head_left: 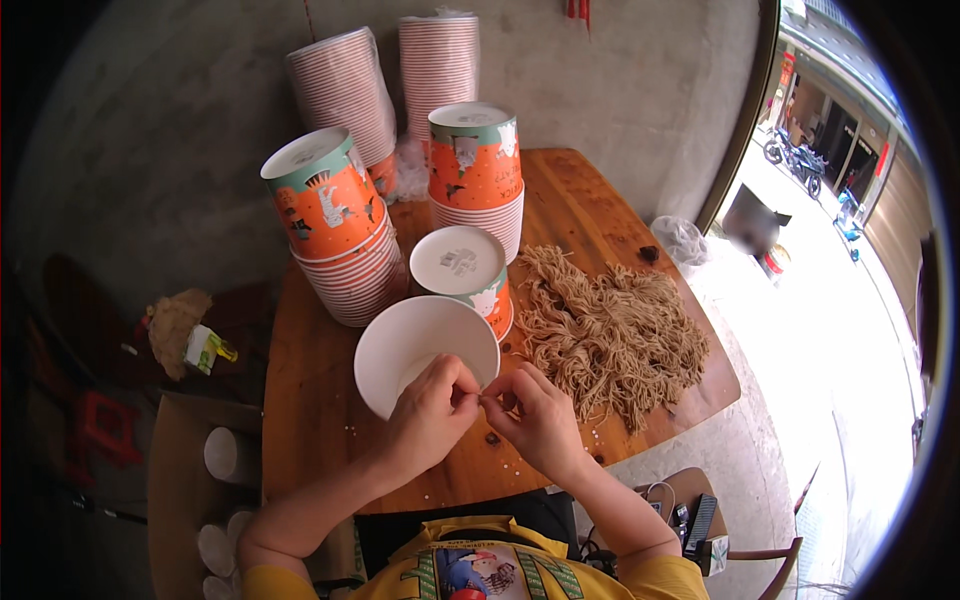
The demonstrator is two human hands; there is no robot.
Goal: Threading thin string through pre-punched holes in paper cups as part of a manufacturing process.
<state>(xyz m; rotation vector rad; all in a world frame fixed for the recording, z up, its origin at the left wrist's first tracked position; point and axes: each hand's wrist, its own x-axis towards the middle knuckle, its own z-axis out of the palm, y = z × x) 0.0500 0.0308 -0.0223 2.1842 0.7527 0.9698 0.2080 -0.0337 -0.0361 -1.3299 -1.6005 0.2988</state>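
A paper bucket point(385, 345), white inside, stands mouth up on the wooden table in front of me. My left hand point(432, 412) is at its near rim, thumb and forefinger pinched. Close beside it, my right hand point(537, 418) is pinched too, and the fingertips of both hands almost meet. Whatever they hold between them is too small to make out. Right of the bucket lies a loose heap of tan cords point(610, 340). Just behind the bucket, an orange and green printed paper bucket point(458, 262) sits upside down.
Two stacks of upturned orange buckets point(335, 215) point(478, 165) rise at the back of the table point(560, 190). Plastic-wrapped bucket stacks point(340, 90) lean by the wall. A cardboard box point(185, 450) with white cups is at lower left. Small white bits dot the near tabletop.
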